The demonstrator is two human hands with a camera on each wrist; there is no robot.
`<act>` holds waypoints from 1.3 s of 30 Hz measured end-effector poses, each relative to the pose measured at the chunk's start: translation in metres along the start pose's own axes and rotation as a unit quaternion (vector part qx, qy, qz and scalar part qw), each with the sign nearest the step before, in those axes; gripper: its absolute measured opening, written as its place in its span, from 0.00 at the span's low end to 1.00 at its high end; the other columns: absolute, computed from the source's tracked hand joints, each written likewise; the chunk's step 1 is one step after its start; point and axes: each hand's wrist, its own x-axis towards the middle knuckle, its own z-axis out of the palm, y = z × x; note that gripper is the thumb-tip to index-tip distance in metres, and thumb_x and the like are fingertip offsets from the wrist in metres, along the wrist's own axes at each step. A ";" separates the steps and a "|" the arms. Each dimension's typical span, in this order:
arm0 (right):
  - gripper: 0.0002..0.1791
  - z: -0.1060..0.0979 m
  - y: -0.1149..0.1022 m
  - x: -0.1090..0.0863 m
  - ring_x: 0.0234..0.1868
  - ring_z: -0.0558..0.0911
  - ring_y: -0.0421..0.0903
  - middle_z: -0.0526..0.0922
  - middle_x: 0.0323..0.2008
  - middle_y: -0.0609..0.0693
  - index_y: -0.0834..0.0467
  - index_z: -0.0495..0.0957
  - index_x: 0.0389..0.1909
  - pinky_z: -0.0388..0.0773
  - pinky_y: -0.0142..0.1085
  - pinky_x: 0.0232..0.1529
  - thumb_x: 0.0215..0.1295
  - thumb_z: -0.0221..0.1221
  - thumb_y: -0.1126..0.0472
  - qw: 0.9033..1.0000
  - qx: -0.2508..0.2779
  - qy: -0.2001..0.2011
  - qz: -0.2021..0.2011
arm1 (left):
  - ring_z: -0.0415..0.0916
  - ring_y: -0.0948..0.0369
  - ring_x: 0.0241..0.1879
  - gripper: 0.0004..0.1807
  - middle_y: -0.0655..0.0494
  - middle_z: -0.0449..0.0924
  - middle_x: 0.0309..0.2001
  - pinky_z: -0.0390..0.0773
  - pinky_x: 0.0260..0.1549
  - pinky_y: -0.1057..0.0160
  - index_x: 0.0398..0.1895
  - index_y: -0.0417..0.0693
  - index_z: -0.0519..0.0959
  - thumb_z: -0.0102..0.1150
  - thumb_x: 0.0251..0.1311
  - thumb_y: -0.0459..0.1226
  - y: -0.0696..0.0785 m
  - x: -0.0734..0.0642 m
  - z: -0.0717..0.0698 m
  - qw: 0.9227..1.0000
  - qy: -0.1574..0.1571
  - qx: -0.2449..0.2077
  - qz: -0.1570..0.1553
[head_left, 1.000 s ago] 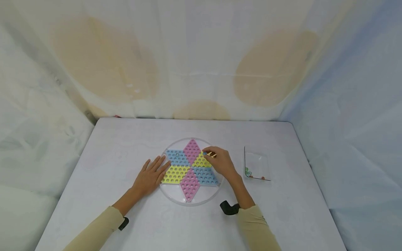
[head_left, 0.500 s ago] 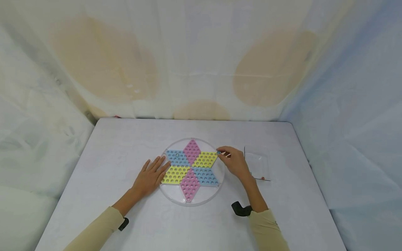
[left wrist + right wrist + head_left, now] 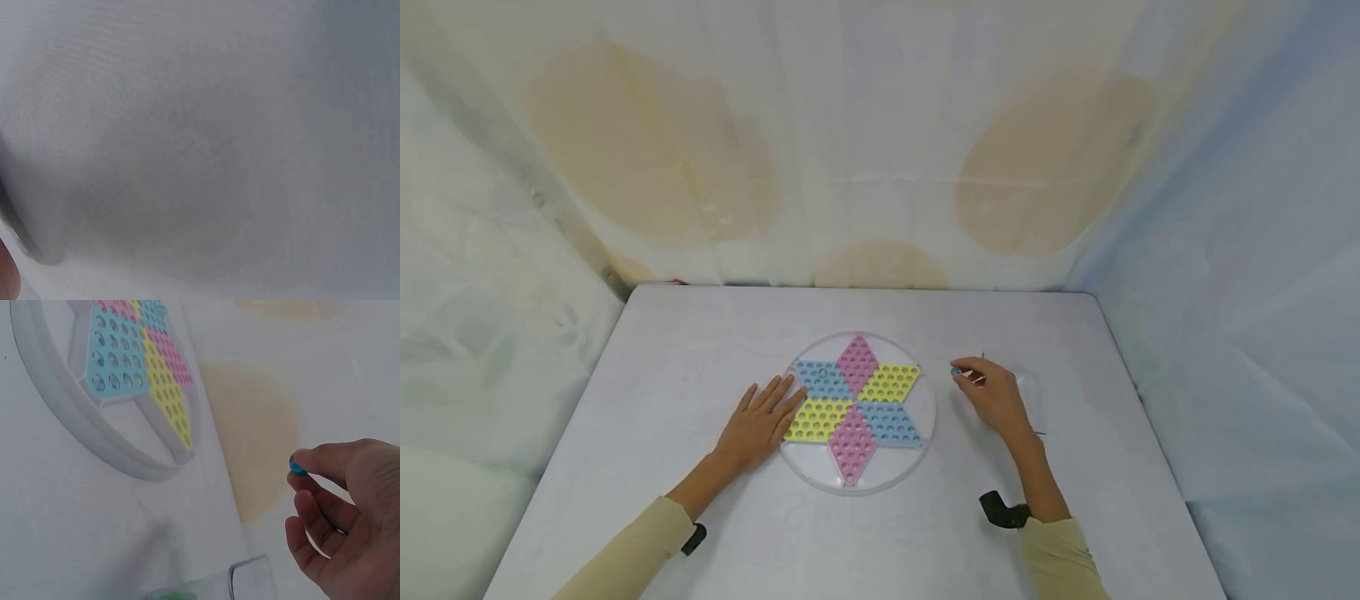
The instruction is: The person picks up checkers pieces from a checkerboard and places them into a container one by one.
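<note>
Between thumb and index finger, my right hand [image 3: 997,398] pinches a blue marble [image 3: 297,465], held above the table between the game board and the clear box. The round Chinese checkers board [image 3: 853,492] has a star of pink, blue and yellow sections full of dimples. One clear marble [image 3: 822,373] sits in its upper left blue section. My left hand [image 3: 758,429] lies with fingers spread on the board's left rim. In the left wrist view only blurred pale cloth and a bit of finger [image 3: 7,275] show.
A clear plastic box [image 3: 1033,392] stands right of the board, partly behind my right hand; something green [image 3: 175,595] shows in it in the right wrist view. White cloth covers the table [image 3: 737,325], with curtains [image 3: 865,150] behind and at both sides.
My right hand has moved right with the blue marble, from over the board's yellow section to near the clear box, now partly covering it. My left hand has stayed in place.
</note>
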 end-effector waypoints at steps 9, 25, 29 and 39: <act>0.14 -0.018 0.020 -0.010 0.45 0.80 0.52 0.85 0.45 0.57 0.65 0.83 0.53 0.79 0.47 0.49 0.69 0.62 0.66 0.999 0.004 0.002 0.040 | 0.42 0.51 0.78 0.29 0.52 0.48 0.79 0.39 0.73 0.44 0.78 0.57 0.59 0.41 0.77 0.49 0.002 -0.001 -0.002 1.000 0.006 -0.007 -0.002; 0.15 -0.031 0.053 -0.023 0.49 0.81 0.58 0.83 0.48 0.61 0.66 0.79 0.56 0.79 0.51 0.51 0.70 0.60 0.67 0.997 -0.036 -0.017 0.061 | 0.42 0.51 0.77 0.29 0.52 0.48 0.79 0.39 0.73 0.44 0.78 0.57 0.59 0.40 0.77 0.49 0.003 -0.001 -0.003 1.000 0.006 -0.012 -0.004; 0.15 -0.033 0.057 -0.026 0.51 0.81 0.60 0.83 0.49 0.62 0.66 0.79 0.55 0.78 0.54 0.52 0.71 0.59 0.67 0.996 -0.046 -0.032 0.074 | 0.41 0.52 0.78 0.29 0.52 0.48 0.79 0.39 0.73 0.44 0.79 0.57 0.58 0.40 0.77 0.49 0.002 0.000 -0.002 1.000 0.004 -0.013 -0.005; 0.14 -0.032 0.059 -0.029 0.49 0.81 0.60 0.83 0.48 0.62 0.67 0.80 0.54 0.78 0.54 0.49 0.70 0.57 0.67 0.992 -0.067 -0.058 0.092 | 0.41 0.52 0.78 0.29 0.52 0.48 0.79 0.40 0.73 0.44 0.78 0.57 0.59 0.40 0.77 0.49 0.001 0.000 -0.001 1.000 0.003 -0.013 -0.002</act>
